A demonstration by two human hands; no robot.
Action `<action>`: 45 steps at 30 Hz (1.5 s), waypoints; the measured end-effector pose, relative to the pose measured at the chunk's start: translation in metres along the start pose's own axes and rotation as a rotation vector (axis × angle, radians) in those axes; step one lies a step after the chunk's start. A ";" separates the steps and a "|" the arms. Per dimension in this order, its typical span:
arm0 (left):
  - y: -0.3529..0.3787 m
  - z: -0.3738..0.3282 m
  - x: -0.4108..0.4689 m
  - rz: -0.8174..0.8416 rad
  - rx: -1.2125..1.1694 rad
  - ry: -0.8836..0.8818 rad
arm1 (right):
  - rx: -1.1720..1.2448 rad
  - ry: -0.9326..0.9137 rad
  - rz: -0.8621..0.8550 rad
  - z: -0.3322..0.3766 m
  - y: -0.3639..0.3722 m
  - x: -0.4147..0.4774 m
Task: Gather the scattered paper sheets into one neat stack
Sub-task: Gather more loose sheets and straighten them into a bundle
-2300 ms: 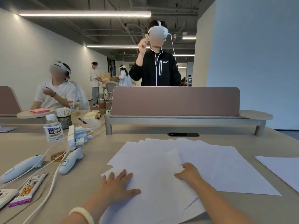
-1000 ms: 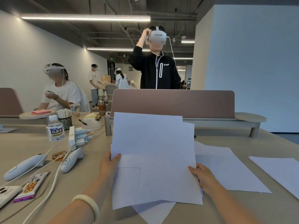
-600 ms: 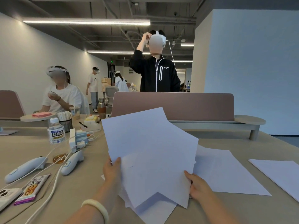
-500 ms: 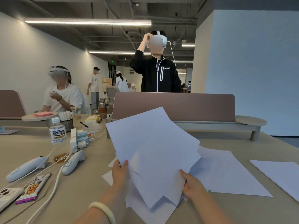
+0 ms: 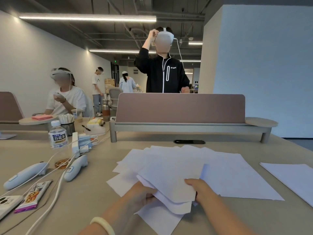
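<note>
A loose bundle of white paper sheets lies fanned out and low over the beige table, its corners out of line. My left hand grips the bundle's near left edge, fingers curled under it. My right hand holds the near right corner, thumb on top. More sheets lie flat beneath and to the right, partly covered by the bundle. A separate sheet rests alone at the far right edge of the table.
To the left lie two white controllers, white cables, a snack packet, a phone and a tea bottle. A mauve desk divider stands behind the papers. A person in a black jacket stands past it.
The bundle was held upright and tilted in front of me; it has now come down almost flat onto the sheets on the table. Both hands have kept hold of it.
</note>
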State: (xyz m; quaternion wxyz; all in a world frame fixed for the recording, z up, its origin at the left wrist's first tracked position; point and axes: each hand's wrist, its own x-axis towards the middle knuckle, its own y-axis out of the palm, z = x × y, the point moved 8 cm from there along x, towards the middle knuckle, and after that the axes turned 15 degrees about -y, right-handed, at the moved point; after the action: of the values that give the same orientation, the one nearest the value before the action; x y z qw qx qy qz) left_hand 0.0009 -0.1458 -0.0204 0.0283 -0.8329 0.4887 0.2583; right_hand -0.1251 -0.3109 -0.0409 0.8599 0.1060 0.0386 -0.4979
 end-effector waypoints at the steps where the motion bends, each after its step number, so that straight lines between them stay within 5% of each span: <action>1: 0.002 0.001 0.000 0.010 0.003 -0.018 | -0.019 0.004 0.006 -0.001 -0.001 0.001; 7: 0.012 0.001 -0.008 0.132 0.022 -0.107 | -0.233 0.012 0.029 0.007 -0.021 0.006; 17: -0.096 -0.016 0.009 -0.221 -0.354 -0.092 | -0.362 -0.070 0.150 0.036 -0.057 0.007; 34: -0.053 -0.015 0.016 -0.112 0.306 -0.172 | -0.215 -0.063 0.392 0.022 0.000 0.001; 40: -0.056 -0.023 0.011 -0.281 0.362 -0.088 | -0.590 -0.138 0.274 0.036 -0.008 0.006; 45: -0.050 -0.031 0.009 -0.359 0.513 0.017 | -0.357 -0.243 0.319 0.047 -0.003 -0.008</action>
State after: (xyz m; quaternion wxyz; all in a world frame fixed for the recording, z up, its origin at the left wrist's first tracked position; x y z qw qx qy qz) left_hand 0.0586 -0.1364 -0.0081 0.2787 -0.8735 0.3835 0.1102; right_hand -0.1333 -0.3160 0.0058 0.9309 -0.1032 0.0052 -0.3503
